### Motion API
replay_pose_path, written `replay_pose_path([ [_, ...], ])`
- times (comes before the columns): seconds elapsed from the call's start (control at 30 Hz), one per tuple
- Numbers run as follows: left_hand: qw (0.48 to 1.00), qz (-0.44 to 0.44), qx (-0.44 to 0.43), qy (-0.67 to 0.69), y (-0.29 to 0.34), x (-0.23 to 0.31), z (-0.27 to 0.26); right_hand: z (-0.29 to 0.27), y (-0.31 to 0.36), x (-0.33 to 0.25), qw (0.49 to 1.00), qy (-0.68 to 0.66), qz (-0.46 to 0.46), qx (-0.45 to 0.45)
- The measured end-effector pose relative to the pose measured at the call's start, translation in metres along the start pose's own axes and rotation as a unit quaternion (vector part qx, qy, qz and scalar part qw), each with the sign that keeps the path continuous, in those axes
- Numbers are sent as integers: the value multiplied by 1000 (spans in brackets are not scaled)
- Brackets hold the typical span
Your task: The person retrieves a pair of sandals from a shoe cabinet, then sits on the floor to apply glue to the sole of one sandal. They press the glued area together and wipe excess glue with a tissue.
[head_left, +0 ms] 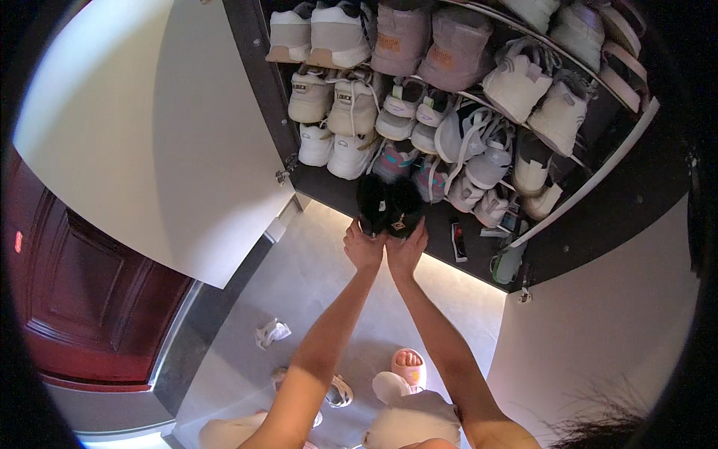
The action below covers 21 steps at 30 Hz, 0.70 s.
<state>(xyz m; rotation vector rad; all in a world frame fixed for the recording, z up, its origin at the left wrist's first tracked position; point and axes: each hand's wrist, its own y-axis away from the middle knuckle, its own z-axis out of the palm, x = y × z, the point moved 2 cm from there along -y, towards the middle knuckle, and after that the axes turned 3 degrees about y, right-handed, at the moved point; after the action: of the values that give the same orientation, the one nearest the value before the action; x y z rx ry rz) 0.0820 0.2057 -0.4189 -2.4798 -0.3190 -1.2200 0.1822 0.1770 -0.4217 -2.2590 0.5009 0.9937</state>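
Observation:
Both my arms reach up to the bottom shelf [329, 188] of a shoe cabinet. My left hand [364, 246] is closed on the near end of a black furry shoe [372, 200]. Beside it, my right hand [406, 251] grips the matching black furry shoe [404, 200], which carries a small gold ornament. The two shoes stand side by side over the shelf's front edge, touching or nearly so. Just behind them are grey shoes with pink and blue patches [394, 159]. My fingertips are partly hidden by the dark fur.
White sneakers [350, 156] and other pairs fill the shelves. A small black-and-red tube [458, 241] lies right of my hands, near a greenish shoe [508, 258]. Open cabinet doors flank me, left [202, 142] and right [598, 329]. Crumpled white tissue [271, 332] and a sandal [340, 391] lie on the floor.

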Motion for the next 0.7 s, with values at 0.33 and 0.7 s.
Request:
replay_pose_path([
  [0.33,870,-176,-38,459,-38,-68,5,11,14,24,968,-188,164,-40],
  [0.7,774,-310,-140,535,-130,-92,12,58,-9,-10,693,-605,388,-56],
])
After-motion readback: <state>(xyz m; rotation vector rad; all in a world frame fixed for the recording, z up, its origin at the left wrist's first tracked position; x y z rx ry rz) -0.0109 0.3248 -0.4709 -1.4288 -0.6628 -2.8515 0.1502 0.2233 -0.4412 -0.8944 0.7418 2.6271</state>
